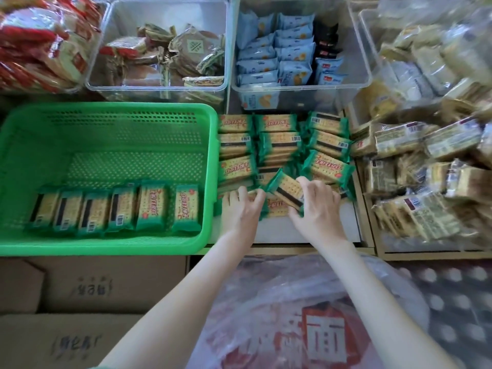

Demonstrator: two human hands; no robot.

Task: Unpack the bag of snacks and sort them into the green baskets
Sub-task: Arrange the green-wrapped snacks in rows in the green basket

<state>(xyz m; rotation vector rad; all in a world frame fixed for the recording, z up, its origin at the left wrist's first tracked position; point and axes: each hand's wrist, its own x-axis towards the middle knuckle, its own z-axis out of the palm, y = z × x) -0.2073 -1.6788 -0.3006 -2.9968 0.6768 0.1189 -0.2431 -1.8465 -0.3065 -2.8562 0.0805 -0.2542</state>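
— What's held?
— The right hand [316,209] grips a tilted cracker packet [286,190] over the pile [282,145], just right of the green basket [111,109].
— The left hand [239,211]?
— Curled at that packet's end; blur hides whether it pinches.

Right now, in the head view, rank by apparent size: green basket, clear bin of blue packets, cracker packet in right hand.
1. green basket
2. clear bin of blue packets (farther away, so real size unsure)
3. cracker packet in the right hand

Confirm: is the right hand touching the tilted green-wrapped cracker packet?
Touching. Head view: the right hand grips the tilted green-wrapped cracker packet, fingers curled over it.
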